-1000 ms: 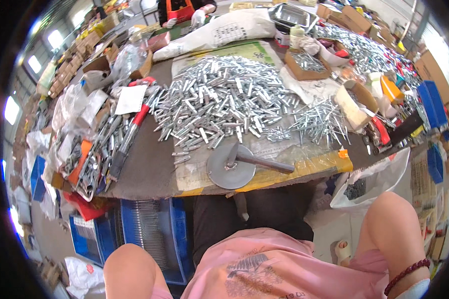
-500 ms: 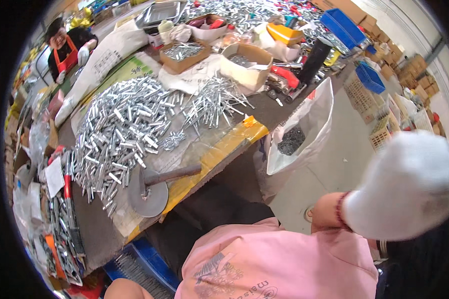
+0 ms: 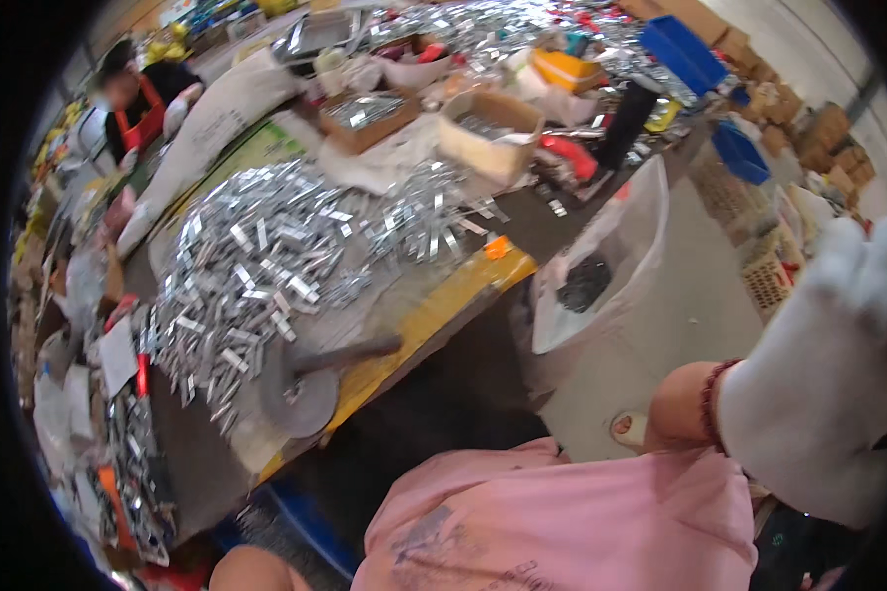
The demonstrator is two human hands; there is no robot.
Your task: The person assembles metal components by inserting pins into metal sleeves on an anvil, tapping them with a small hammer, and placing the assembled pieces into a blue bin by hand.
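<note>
My right hand [image 3: 818,364], in a white glove with a dark red beaded bracelet at the wrist, is raised at the right, close to the camera. Its visible fingers stretch upward, and I see nothing held in them; the far side of the hand runs into the dark rim. My left hand is out of view; only bare skin of a limb shows at the lower left edge. On the table, a hammer [image 3: 350,352] rests on a round metal disc [image 3: 310,406]. Beside them spreads a heap of silvery metal sleeves [image 3: 256,256], with a smaller pile of thin metal pins [image 3: 429,212] to its right.
A white bag [image 3: 646,222] holding dark small parts stands off the table's right edge. Behind the piles are a cardboard box [image 3: 370,138] and a cream container [image 3: 493,153]. A person in a red apron [image 3: 146,118] is at the far left. Blue bins [image 3: 680,54] stand at the right.
My right hand has turned, and its fingers now stretch upward where they were bunched and blurred. The view has shifted slightly; the table's piles and hammer look the same.
</note>
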